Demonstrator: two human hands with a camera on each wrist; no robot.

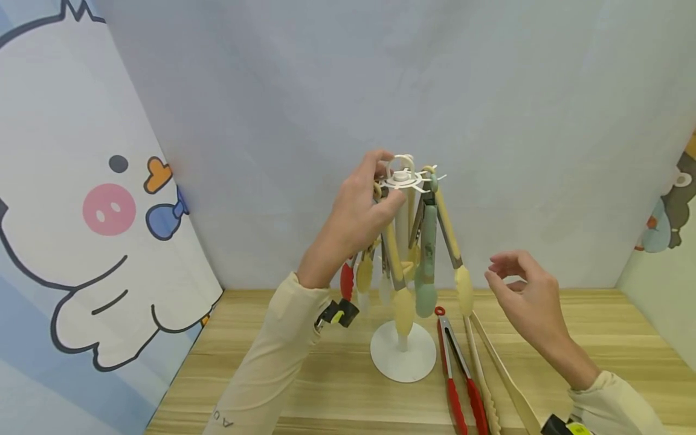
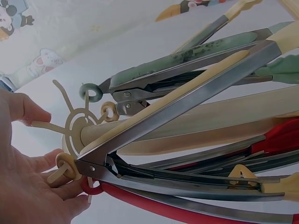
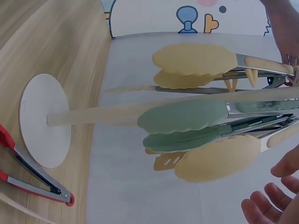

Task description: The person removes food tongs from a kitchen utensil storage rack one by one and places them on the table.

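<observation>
A white rotating utensil rack (image 1: 399, 356) stands upright on its round base, its hooked top (image 2: 74, 126) bearing several hanging kitchen tongs. My left hand (image 1: 356, 205) holds the rim of that top, thumb and fingers among the hooks. Closest to it hang cream-yellow tongs (image 2: 182, 102) by their ring, with red-handled tongs (image 2: 163, 210) beside them. Green tongs (image 1: 429, 241) and another yellow-tipped pair (image 1: 463, 287) hang on the right side. My right hand (image 1: 530, 302) is in the air right of the rack, fingers loosely bent, holding nothing.
On the wooden table (image 1: 228, 386), red-tipped tongs (image 1: 473, 393) lie spread right of the base. Long cream tongs (image 1: 508, 374) lie next to them, under my right hand. A grey cloth backdrop (image 1: 283, 90) rises behind, with a cartoon panel (image 1: 81, 151) at left.
</observation>
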